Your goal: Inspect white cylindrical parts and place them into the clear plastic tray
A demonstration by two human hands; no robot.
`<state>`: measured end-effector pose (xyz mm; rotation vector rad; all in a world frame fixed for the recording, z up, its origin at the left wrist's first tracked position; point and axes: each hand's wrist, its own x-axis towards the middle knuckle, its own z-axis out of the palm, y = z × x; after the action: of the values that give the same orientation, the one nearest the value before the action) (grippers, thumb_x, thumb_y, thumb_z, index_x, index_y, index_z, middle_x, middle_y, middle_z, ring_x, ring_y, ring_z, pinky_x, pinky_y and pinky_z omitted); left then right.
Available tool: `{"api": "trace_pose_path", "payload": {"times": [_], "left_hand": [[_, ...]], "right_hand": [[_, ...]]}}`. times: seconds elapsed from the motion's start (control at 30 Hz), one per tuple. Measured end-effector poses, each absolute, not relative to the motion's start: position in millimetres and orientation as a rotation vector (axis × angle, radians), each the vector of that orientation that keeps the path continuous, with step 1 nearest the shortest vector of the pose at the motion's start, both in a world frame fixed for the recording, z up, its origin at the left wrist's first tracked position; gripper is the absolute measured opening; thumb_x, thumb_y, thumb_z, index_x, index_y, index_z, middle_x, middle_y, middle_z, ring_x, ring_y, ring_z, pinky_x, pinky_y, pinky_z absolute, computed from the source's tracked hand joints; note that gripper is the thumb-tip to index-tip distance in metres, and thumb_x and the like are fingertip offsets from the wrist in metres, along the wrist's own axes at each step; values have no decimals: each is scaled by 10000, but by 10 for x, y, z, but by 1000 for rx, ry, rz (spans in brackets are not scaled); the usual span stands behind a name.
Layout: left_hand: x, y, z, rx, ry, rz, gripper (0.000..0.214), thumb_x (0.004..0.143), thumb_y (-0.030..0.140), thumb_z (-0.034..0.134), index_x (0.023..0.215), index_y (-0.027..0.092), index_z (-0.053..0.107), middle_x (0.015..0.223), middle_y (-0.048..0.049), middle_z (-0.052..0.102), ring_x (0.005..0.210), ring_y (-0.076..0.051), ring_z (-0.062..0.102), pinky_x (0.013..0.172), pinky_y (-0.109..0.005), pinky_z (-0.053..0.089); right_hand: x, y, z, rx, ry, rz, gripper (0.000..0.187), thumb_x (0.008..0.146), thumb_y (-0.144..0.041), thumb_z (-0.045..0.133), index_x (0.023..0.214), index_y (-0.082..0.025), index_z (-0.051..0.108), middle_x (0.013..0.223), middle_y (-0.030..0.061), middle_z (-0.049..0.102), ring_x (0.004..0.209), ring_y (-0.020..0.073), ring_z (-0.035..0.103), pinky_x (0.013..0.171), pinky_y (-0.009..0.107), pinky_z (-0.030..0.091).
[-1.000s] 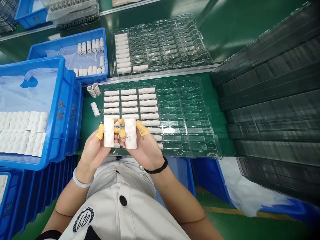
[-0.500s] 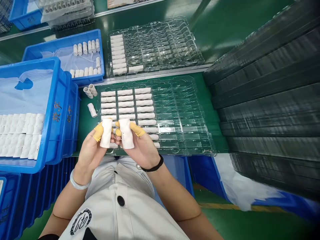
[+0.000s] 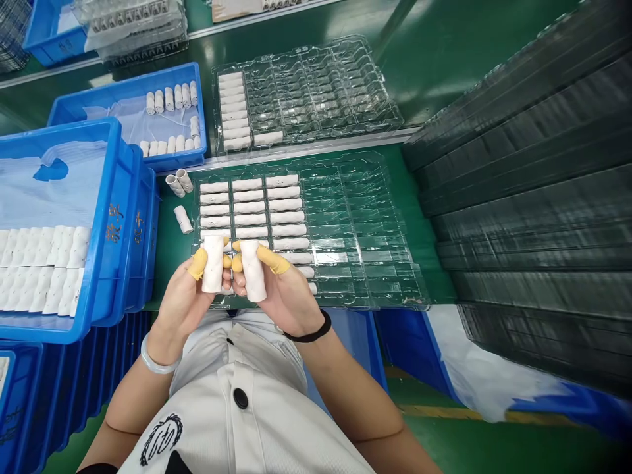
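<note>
My left hand (image 3: 185, 296) grips a white ribbed cylinder (image 3: 213, 264) upright, with yellow finger cots on thumb and fingers. My right hand (image 3: 284, 296) holds a second white cylinder (image 3: 251, 271) beside it, also with yellow finger cots. Both hands hover over the near edge of a clear plastic tray (image 3: 355, 230). Its left three columns hold white cylinders lying flat; the right pockets have nothing in them.
A blue bin (image 3: 106, 263) at left holds rows of white cylinders. A second blue bin (image 3: 123, 99) and another clear tray (image 3: 320, 85) sit behind. Three loose cylinders (image 3: 180, 197) lie on the green table. Dark tray stacks (image 3: 533, 197) stand at right.
Both hands have turned the two cylinders slightly while holding them over the tray's near edge. The view shifted a little.
</note>
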<state>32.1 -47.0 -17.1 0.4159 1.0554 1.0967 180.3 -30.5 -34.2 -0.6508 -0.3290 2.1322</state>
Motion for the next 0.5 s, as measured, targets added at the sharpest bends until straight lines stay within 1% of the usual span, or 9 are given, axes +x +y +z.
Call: {"api": "trace_pose_path", "payload": {"times": [0.03,0.13,0.2,0.27,0.37,0.43,0.5], "left_hand": [[323,-465,-171,401,1069,1108,343,942,377,617,814,76,721,713,-92,665,643,-145,617,639,-241,547],[328,-450,-158,333,1116,1140,291,970,303,563,900,75,729,760,-104,695,661,-154,637,670,-262,562],[328,-444,-146,301,1113,1136,303,987,294,525,928,74,725,756,-103,690,644,-149,627,645,-256,553],[324,-440,-143,301,1082,1111,344,998,326,502,925,69,719,733,-102,672,626,-145,609,616,-247,537],[322,-440,-160,337,1055,1092,329,978,348,550,913,69,712,720,-91,654,618,-141,597,602,-242,523],[330,-439,-176,347,1076,1121,259,943,315,615,898,78,709,744,-83,666,628,-142,607,619,-246,526],[344,-436,-186,331,1103,1156,201,924,276,641,938,89,713,804,-80,691,656,-147,626,655,-258,539]], "right_hand": [[1812,-299,-353,-637,-323,2144,267,851,-389,678,938,-137,661,703,29,648,576,123,560,519,236,484],[1835,-289,-383,-642,-311,2124,253,782,-353,768,876,-166,625,721,17,654,546,119,551,421,203,412],[1839,-286,-383,-665,-294,2093,233,811,-341,758,909,-179,622,742,1,647,540,103,540,426,190,398],[1832,-281,-368,-680,-249,2095,234,902,-392,663,998,-180,639,783,14,655,558,100,539,464,198,420],[1813,-264,-335,-705,-184,2138,377,1014,-465,448,1083,-160,657,808,49,675,597,120,557,539,235,470],[1803,-250,-320,-720,-157,2144,400,1036,-437,394,1076,-149,668,793,49,676,617,124,568,599,247,491],[1800,-240,-314,-729,-131,2138,362,1034,-390,412,1041,-145,678,769,36,667,630,121,575,638,247,496]]}}
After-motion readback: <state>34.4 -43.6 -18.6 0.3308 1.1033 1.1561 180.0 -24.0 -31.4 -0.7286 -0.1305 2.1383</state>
